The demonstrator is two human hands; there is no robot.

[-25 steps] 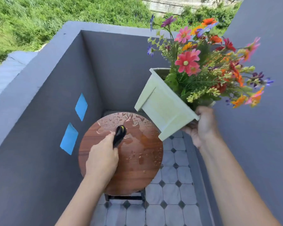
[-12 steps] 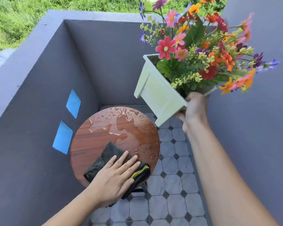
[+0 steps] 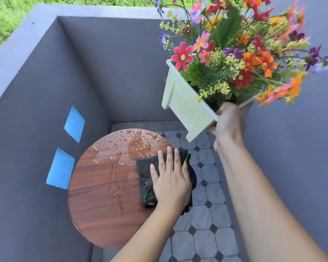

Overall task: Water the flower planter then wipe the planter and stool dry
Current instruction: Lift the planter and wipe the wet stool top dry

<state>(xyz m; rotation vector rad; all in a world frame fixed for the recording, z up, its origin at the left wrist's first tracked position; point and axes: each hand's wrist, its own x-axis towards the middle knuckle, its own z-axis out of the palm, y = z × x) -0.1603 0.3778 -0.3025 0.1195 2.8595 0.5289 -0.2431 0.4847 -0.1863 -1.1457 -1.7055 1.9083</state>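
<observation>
The round brown wooden stool [image 3: 106,188] is rigid, wet and probably slick. Up and right of the left grip, the right hand [image 3: 228,123] clasps the pale green box planter [image 3: 186,108] underneath; it looks top-heavy. The left hand [image 3: 171,178] presses flat, unclenched, on the soft black cloth [image 3: 146,178].

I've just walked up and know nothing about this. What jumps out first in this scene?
The bright bunch of flowers in a pale green planter, held tilted in the air at upper right by the right hand. Below it, the left hand presses a dark cloth flat on the right side of a round wooden stool top, whose far edge is beaded with water. Two blue patches mark the grey wall at left.
</observation>
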